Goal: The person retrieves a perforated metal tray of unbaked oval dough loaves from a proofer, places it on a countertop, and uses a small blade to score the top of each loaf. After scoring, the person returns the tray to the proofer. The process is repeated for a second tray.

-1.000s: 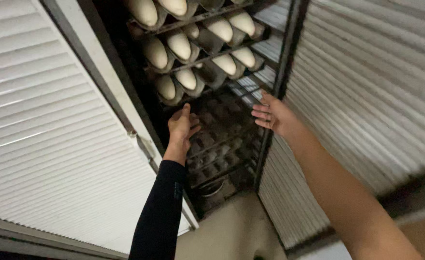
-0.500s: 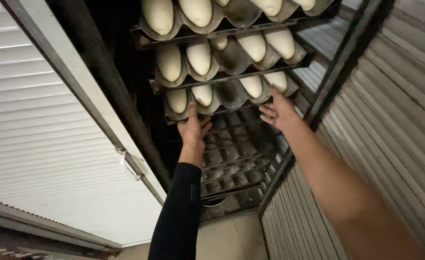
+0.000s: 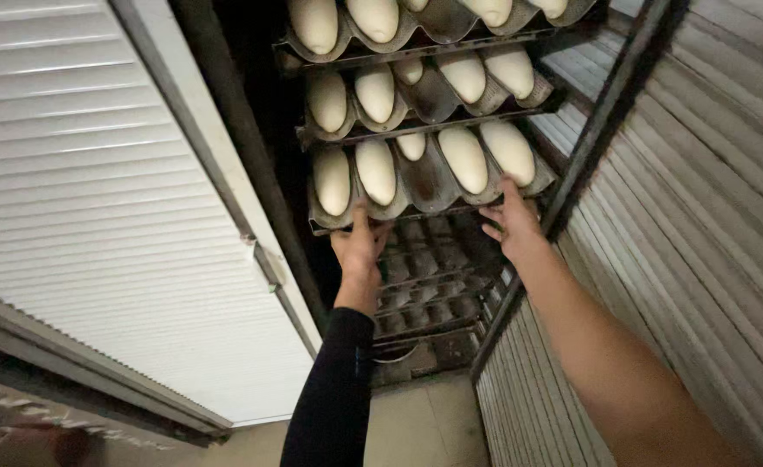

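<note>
Both hands have closed on the front edge of a dark, corrugated metal baking tray (image 3: 424,186) in a tall proofing rack (image 3: 610,112), where half a second ago they were only reaching up to it and a second ago hung well below, over the empty trays. The left hand (image 3: 360,246), at the end of a black long sleeve (image 3: 334,389), now has its thumb pressed up against the tray's front lip near the left corner, fingers curled beneath; the bare-armed right hand (image 3: 513,223) grips the same lip near the right corner, fingers folded under and thumb on top, just beside the outermost pale oval loaf of raw dough (image 3: 508,151). Five such loaves lie in the tray's channels, one set further back than the rest. The tray sits level on its runners, third from the top of those in view, with two more loaded trays (image 3: 433,86) directly above and a stack of empty dark trays (image 3: 424,285) below. The shift from open, approaching hands to a two-point hold suggests the loaded tray is the one being handled, though whether it is going in or coming out cannot be told. White slatted panels (image 3: 96,199) flank the rack on the left and grey ribbed walls (image 3: 710,225) on the right; a tan floor (image 3: 416,424) shows beneath.
</note>
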